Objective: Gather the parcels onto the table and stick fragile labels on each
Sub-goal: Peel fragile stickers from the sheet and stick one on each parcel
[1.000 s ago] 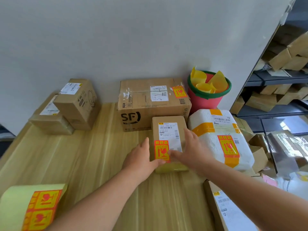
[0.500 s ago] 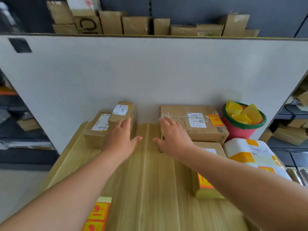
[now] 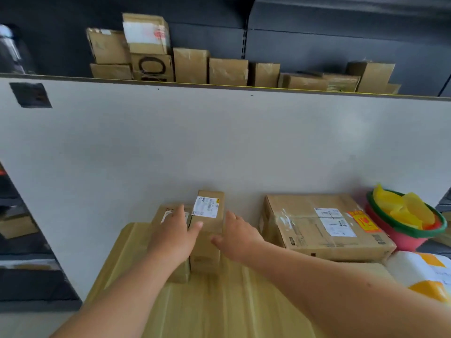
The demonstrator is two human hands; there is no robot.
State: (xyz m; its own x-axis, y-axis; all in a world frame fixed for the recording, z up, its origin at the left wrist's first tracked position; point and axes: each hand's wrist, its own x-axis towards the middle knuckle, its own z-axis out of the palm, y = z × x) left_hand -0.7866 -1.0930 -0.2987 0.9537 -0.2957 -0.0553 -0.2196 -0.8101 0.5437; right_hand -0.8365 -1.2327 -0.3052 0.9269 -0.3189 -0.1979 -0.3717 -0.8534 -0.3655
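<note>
Two small cardboard parcels sit side by side at the far left corner of the wooden bench point(image 3: 219, 306), against the white partition: a taller box point(image 3: 207, 230) with a white shipping label, and a lower box point(image 3: 170, 215) touching its left side. The left hand point(image 3: 172, 237) is laid flat over the lower box, fingers spread, thumb on the taller box. The right hand point(image 3: 238, 236) is set at the taller box's right side, grip apart; contact cannot be told.
</note>
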